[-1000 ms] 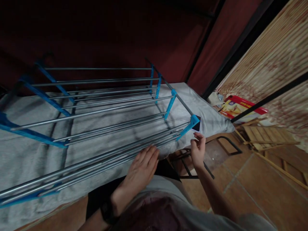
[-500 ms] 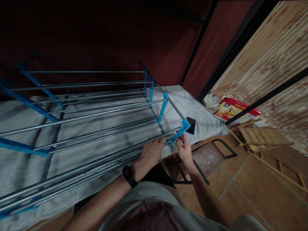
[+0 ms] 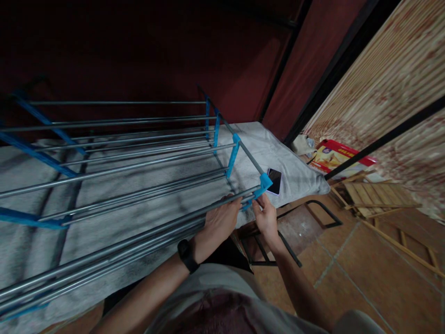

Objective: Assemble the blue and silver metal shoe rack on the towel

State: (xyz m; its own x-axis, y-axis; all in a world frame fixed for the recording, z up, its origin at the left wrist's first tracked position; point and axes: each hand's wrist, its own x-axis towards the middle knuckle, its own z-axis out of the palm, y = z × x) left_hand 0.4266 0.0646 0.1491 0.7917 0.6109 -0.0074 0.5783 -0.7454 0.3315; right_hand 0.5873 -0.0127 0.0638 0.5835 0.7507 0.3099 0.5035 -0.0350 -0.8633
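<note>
A rack of grey metal tubes (image 3: 149, 162) with blue plastic side pieces lies across the grey cloth. My left hand (image 3: 221, 219) wears a black wristband and is closed round the front tubes near their right end; its fingertips are partly hidden behind them. Close beside it, my right hand (image 3: 265, 217) pinches the lower part of the blue end connector (image 3: 265, 182) at the front right corner. The tube ends meet the connector there, but my fingers hide part of the joint. A grey end tube (image 3: 251, 157) runs back from that corner through the other blue pieces.
A dark-screened phone (image 3: 274, 181) lies on the grey cloth (image 3: 295, 171) just past the corner. To the right stand a metal-framed chair (image 3: 295, 225), a folded wooden chair (image 3: 371, 199) and a red and yellow box (image 3: 335, 155). A dark red wall (image 3: 139, 55) rises behind the rack.
The rack has shifted slightly left in view. The front right blue connector has tilted flatter against the front tubes. Both hands stay at that corner, with the left fingers a little further right.
</note>
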